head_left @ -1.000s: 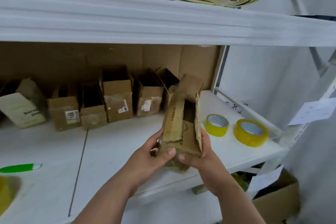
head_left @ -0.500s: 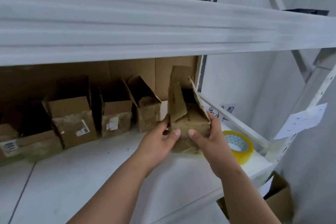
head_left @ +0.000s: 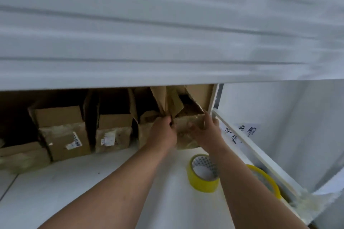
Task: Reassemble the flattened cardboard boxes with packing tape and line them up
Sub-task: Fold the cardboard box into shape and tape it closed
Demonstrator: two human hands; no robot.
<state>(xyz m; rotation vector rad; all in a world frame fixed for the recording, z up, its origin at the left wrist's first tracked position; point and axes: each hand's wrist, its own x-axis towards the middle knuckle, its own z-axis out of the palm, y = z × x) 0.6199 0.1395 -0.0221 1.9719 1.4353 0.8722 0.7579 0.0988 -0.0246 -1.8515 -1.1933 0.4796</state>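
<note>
We see both hands on a worn brown cardboard box [head_left: 188,122] with raised flaps, at the far right end of the white shelf [head_left: 93,182], last in a row of upright brown cardboard boxes [head_left: 115,130]. Our left hand [head_left: 163,134] curls round the box's left edge; our right hand [head_left: 206,132] grips its right wall. Two yellow rolls of packing tape [head_left: 203,182] lie nearer on the right.

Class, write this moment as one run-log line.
left hand: grips box | right hand: grips box | place: row end, shelf
</note>
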